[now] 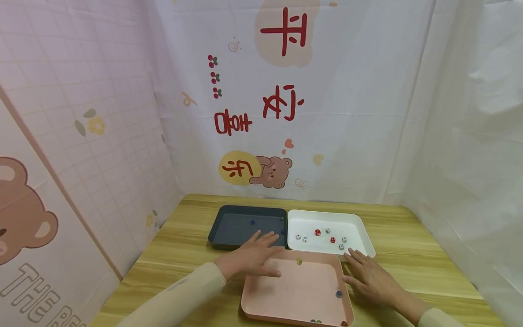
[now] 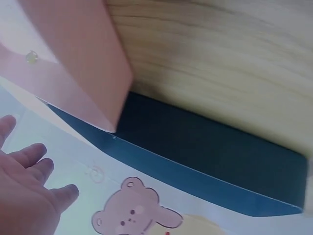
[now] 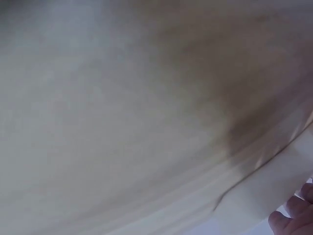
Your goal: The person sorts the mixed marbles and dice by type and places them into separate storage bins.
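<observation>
Left hand (image 1: 254, 258), fingers apart, over shallow pink rectangular tray (image 1: 296, 287); right hand (image 1: 372, 278), thumb spread, beside it. Apparent step: empty-handed reach; lifting small blue piece (image 1: 339, 294) calls for pinching.

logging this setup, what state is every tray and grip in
dark tray: upright, uncovered, blue pieces inside
white tray: upright, uncovered, red and white dice inside
pink tray: upright, uncovered, small pieces inside
left grip: outstretched, holding nothing
right grip: outstretched, holding nothing

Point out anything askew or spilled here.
The backdrop looks hung sideways: the bear on it lies with ears rightward in the head view. Nothing looks spilled around the pink tray, white tray or dark tray.
</observation>
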Demonstrator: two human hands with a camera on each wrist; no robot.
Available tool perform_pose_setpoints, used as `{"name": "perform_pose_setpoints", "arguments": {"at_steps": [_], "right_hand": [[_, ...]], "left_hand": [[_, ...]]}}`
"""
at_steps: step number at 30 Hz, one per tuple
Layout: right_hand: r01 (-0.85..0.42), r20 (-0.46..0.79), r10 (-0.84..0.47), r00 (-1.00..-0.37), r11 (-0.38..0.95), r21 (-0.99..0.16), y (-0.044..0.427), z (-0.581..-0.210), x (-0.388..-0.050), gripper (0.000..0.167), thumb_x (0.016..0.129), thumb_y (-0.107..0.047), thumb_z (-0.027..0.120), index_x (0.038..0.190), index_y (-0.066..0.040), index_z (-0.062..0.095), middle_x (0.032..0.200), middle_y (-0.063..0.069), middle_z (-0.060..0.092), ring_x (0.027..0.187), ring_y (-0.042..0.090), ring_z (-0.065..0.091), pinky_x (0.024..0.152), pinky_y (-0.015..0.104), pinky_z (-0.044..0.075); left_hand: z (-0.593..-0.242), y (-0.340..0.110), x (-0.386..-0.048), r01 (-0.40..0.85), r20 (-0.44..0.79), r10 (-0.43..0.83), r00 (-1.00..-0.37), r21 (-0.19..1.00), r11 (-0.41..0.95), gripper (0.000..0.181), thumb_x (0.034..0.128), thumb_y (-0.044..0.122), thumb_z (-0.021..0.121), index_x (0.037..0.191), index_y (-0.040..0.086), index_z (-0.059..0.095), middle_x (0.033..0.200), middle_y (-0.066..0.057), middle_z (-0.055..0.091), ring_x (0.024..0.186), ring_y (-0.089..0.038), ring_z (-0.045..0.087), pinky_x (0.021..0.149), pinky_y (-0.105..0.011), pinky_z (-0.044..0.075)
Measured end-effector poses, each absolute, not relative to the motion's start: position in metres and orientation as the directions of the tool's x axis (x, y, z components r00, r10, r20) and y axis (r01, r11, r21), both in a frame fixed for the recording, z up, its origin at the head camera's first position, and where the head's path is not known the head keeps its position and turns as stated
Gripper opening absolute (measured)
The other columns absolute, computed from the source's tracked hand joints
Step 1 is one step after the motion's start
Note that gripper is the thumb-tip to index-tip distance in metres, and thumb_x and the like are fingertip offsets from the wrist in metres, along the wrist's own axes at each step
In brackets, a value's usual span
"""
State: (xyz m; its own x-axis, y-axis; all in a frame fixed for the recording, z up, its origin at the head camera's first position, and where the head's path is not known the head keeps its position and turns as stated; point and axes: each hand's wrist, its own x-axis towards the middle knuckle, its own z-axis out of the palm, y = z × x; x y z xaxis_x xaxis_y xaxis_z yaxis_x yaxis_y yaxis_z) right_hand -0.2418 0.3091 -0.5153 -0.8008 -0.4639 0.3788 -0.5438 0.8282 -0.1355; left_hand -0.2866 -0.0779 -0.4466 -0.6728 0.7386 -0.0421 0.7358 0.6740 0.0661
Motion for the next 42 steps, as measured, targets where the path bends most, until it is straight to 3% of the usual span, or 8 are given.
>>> {"name": "perform_pose_setpoints", "arguments": {"at_steps": [8,19,26,32,42], "right_hand": [[-0.523,0.324,-0.458,-0.828,0.839,-0.151,0.302,-0.506,-0.242,0.069,0.093,-0.05,0.066,0.135,0.005,0.058,0.141,0.025,0.051,0.128,0.049,0.048,0.1,0.062,0.041],[-0.525,0.25,-0.493,-0.833,0.847,-0.083,0.298,-0.495,-0.244,0.068,0.092,-0.052,0.065,0.13,0.004,0.061,0.132,0.028,0.057,0.123,0.048,0.053,0.094,0.063,0.044],[-0.548,0.279,-0.503,-0.818,0.829,-0.113,0.3,-0.496,-0.245,0.069,0.09,-0.051,0.067,0.131,0.004,0.061,0.133,0.029,0.057,0.122,0.049,0.052,0.094,0.063,0.044],[-0.556,0.295,-0.504,-0.812,0.821,-0.129,0.302,-0.499,-0.246,0.069,0.09,-0.051,0.067,0.131,0.004,0.061,0.133,0.029,0.056,0.122,0.049,0.052,0.094,0.063,0.045],[-0.544,0.307,-0.488,-0.817,0.829,-0.13,0.303,-0.502,-0.246,0.07,0.09,-0.054,0.066,0.132,0.002,0.062,0.133,0.026,0.058,0.122,0.046,0.054,0.095,0.062,0.045]], "left_hand": [[-0.449,-0.054,-0.288,0.737,-0.066,0.738,-0.671,0.042,0.674,0.076,0.0898,0.069,0.055,0.152,0.026,0.044,0.161,-0.007,0.027,0.151,-0.024,0.016,0.118,-0.056,0.014],[-0.447,-0.039,-0.288,0.709,-0.104,0.704,-0.702,-0.02,0.705,0.07,0.0901,0.065,0.059,0.15,0.03,0.046,0.162,-0.002,0.026,0.151,-0.021,0.016,0.119,-0.053,0.014],[-0.453,-0.031,-0.297,0.767,-0.052,0.768,-0.638,-0.131,0.628,0.054,0.0924,0.057,0.063,0.14,0.032,0.058,0.159,-0.004,0.033,0.148,-0.021,0.024,0.118,-0.051,0.021],[-0.463,-0.023,-0.308,0.811,0.007,0.814,-0.581,-0.083,0.58,0.039,0.0928,0.045,0.069,0.129,0.032,0.068,0.157,-0.004,0.037,0.147,-0.021,0.027,0.119,-0.049,0.02],[-0.476,-0.017,-0.321,0.828,0.048,0.831,-0.555,-0.066,0.557,0.027,0.093,0.037,0.069,0.119,0.033,0.074,0.154,-0.007,0.041,0.146,-0.023,0.029,0.118,-0.047,0.022]]}}
